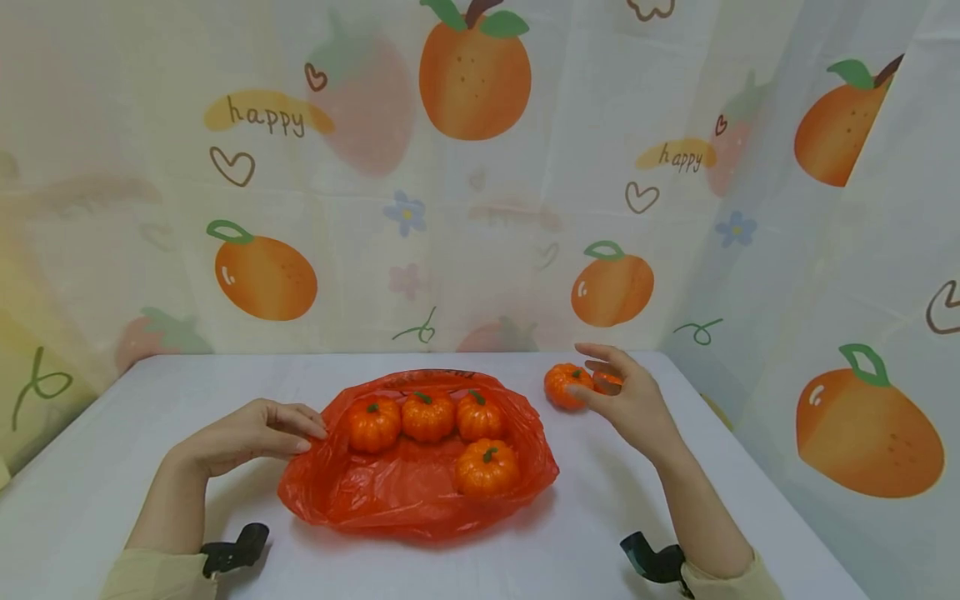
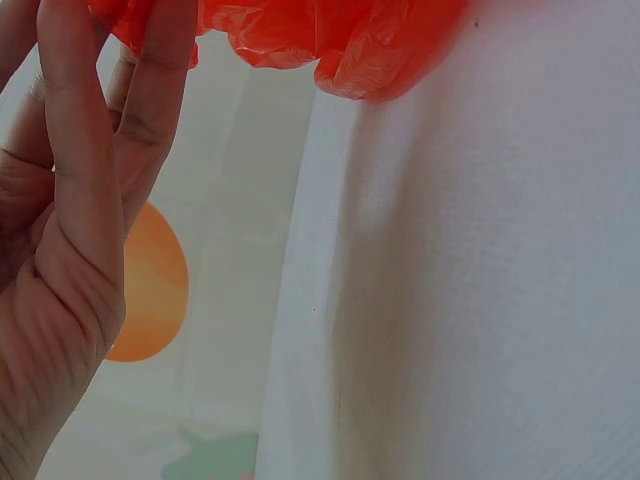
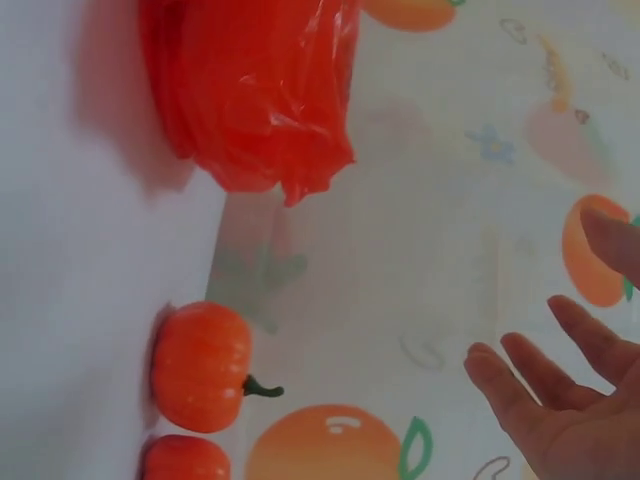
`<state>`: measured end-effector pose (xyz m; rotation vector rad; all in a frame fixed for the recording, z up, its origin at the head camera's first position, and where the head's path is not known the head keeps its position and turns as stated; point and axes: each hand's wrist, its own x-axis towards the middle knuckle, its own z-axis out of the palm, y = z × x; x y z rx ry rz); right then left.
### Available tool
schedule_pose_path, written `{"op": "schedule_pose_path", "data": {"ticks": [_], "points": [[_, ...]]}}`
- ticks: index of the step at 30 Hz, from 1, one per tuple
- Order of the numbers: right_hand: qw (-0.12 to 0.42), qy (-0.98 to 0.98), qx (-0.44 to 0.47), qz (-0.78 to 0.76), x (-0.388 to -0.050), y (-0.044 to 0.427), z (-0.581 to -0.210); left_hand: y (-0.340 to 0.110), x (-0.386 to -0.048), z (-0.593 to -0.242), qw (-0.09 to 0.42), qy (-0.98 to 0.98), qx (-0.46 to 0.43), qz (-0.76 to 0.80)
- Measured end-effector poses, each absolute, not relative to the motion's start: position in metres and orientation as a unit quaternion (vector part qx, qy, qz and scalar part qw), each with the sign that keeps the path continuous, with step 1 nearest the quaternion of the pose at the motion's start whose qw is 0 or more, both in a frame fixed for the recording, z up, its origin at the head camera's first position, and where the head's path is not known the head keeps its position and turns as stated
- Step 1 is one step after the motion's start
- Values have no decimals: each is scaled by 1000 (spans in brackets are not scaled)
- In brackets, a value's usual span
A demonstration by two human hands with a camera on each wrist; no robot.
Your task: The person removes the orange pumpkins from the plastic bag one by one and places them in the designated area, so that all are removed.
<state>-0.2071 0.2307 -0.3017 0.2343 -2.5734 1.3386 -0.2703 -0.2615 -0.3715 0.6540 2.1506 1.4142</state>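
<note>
In the middle of the table lies a red plastic bag point(image 1: 397, 487), its mouth spread wide. Several small orange pumpkins with green stems sit inside, one point(image 1: 487, 469) at the right front and the others in a row behind. My left hand point(image 1: 243, 435) pinches the bag's left rim between thumb and fingers; the left wrist view shows the red film point(image 2: 375, 55) at its fingertips. Over on the right, two pumpkins stand outside the bag, one point(image 3: 200, 367) beside the other point(image 3: 187, 460). My right hand point(image 1: 637, 408) hovers near them with fingers spread, touching neither in the right wrist view.
A white cloth covers the table point(image 1: 585, 533). Behind and to the right hangs a pale curtain point(image 1: 495, 275) printed with oranges, hearts and the word "happy". A black wrist mount point(image 1: 236, 550) is on the left forearm, another point(image 1: 651, 560) on the right.
</note>
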Motion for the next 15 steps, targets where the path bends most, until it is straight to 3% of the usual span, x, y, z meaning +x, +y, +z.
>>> {"op": "schedule_pose_path", "data": {"ticks": [15], "points": [[48, -872, 145, 465, -204, 206, -304, -262, -270, -371, 243, 785, 238, 518]]}}
